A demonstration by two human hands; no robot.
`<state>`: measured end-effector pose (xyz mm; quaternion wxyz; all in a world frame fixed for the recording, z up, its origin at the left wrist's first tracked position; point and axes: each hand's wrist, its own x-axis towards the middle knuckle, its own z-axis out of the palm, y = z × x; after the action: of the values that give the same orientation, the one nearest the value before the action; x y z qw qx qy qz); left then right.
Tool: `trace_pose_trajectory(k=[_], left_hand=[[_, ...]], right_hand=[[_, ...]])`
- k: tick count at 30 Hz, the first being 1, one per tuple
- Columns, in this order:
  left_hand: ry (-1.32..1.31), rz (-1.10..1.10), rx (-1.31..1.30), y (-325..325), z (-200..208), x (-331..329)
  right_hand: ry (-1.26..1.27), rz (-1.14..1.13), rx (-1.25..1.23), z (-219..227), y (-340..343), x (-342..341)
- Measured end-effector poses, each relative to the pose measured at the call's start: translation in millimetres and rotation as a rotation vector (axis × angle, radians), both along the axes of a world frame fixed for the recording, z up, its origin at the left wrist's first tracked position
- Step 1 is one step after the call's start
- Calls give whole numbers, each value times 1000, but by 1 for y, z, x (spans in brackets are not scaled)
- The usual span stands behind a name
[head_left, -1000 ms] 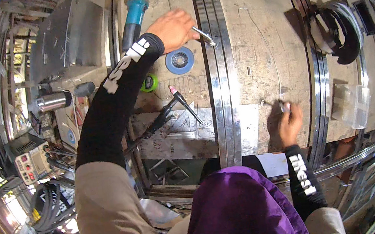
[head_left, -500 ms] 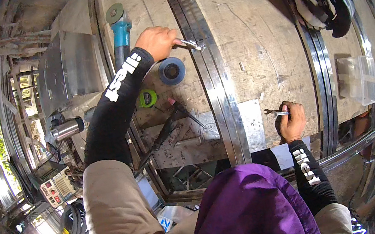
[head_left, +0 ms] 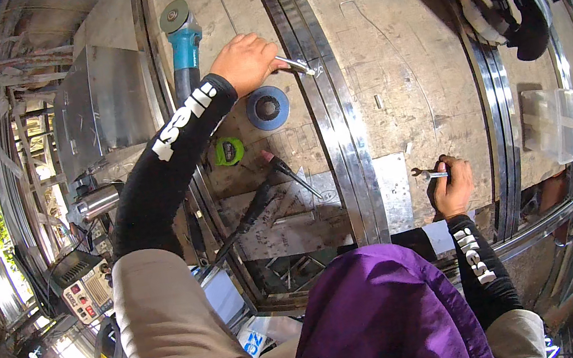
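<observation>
My left hand (head_left: 248, 64) is closed around a slim silver metal tool (head_left: 295, 65). The tool reaches right from my fingers, its tip at the shiny paired metal bars (head_left: 338, 119); a small bright piece shows there, too small to name. My right hand (head_left: 455, 185) grips an open-ended wrench (head_left: 431, 174), its jaw pointing left, low over the worktable. Close to my left hand lie an angle grinder (head_left: 185, 46), a blue abrasive disc (head_left: 254, 112) and a green tape measure (head_left: 228, 152). A black welding torch (head_left: 257, 202) with a pink nozzle lies below them.
More metal bars (head_left: 495, 96) cross the table (head_left: 386, 53) at the right. Beyond them are a welding helmet (head_left: 524, 10) and a clear plastic box (head_left: 552, 124). A sheet-metal box (head_left: 101, 103) and a welding machine (head_left: 88, 296) stand at left. A thin wire (head_left: 383, 31) lies mid-table.
The whole view has shifted slightly, so the table things sit a little further right. Both hands keep their holds; the left hand's tool stays at the bars.
</observation>
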<state>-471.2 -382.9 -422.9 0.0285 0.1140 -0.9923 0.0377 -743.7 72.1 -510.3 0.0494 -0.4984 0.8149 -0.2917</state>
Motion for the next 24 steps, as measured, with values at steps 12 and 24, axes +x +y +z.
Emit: trace_pose_trajectory(k=[12,24], left_hand=[[-7,79,150,-2,-6,-2],[115,106,296,5,3,0]], right_hand=[[42,4,62,2,-1,-1],[-242,342,-102,84,-221,-9]])
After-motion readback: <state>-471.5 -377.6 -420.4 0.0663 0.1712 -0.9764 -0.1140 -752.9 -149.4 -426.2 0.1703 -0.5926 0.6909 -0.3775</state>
